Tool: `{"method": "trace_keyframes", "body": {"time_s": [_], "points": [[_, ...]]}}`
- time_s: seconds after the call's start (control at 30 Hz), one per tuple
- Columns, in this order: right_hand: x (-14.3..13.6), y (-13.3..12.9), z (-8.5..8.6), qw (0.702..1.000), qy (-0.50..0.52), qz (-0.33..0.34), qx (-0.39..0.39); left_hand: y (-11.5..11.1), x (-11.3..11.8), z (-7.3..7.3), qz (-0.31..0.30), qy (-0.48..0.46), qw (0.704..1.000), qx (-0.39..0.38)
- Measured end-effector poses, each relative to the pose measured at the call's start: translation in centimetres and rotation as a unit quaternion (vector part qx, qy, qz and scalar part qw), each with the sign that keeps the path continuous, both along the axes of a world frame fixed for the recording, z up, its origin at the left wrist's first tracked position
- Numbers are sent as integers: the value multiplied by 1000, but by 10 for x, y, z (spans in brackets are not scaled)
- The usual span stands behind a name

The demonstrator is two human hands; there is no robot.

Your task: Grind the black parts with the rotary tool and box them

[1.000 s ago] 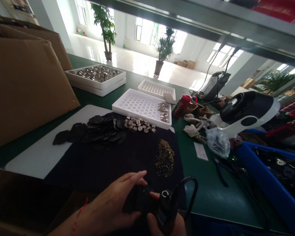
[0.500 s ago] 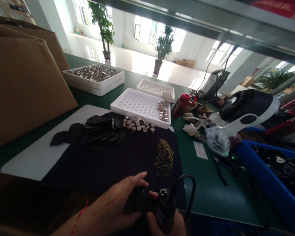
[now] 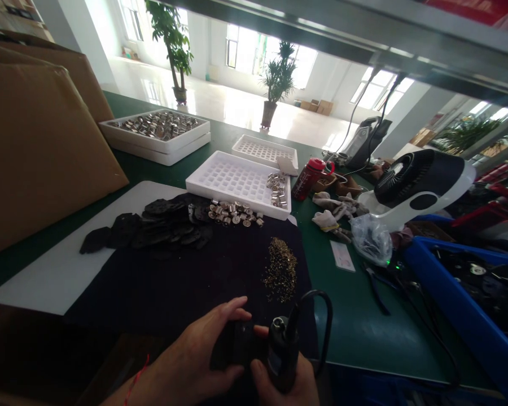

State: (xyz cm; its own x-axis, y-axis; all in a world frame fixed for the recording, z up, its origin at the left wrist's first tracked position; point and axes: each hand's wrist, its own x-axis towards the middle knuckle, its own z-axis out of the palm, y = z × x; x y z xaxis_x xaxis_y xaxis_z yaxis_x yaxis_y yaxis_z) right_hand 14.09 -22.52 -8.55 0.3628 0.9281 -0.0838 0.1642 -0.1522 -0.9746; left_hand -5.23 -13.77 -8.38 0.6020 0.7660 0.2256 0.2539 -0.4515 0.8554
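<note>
Our left hand (image 3: 188,355) holds a dark part (image 3: 242,338) near the dark cloth (image 3: 220,276); our right hand (image 3: 302,383) grips a black tool (image 3: 283,358). We should keep the part snug and the tool straight.

Your green tabletop (image 3: 338,321): dark cloth (image 3: 203,276) partly over a pale sheet (image 3: 34,276). On the cloth, gold bits (image 3: 281,270), black plates (image 3: 152,225), silver cylinders (image 3: 236,214). To your right, a red bottle (image 3: 308,179), pliers (image 3: 377,290), a blue bin (image 3: 461,304). White trays (image 3: 239,183) behind.
</note>
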Motion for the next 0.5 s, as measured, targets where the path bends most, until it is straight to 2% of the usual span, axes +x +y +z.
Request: {"method": "trace_keyframes", "body": {"time_s": [0.2,0.37,0.5], "points": [[-3,1,4,1000,6,-10,-27,-3,0,-16,11,-19,1000,-3],[-4,2,7,998,21,-11,-56,-4,-3,-18,4,-4,1000,-16],[-3,4,13,999,15,-8,-39,-4,-2,-18,10,-12,1000,-3]]}}
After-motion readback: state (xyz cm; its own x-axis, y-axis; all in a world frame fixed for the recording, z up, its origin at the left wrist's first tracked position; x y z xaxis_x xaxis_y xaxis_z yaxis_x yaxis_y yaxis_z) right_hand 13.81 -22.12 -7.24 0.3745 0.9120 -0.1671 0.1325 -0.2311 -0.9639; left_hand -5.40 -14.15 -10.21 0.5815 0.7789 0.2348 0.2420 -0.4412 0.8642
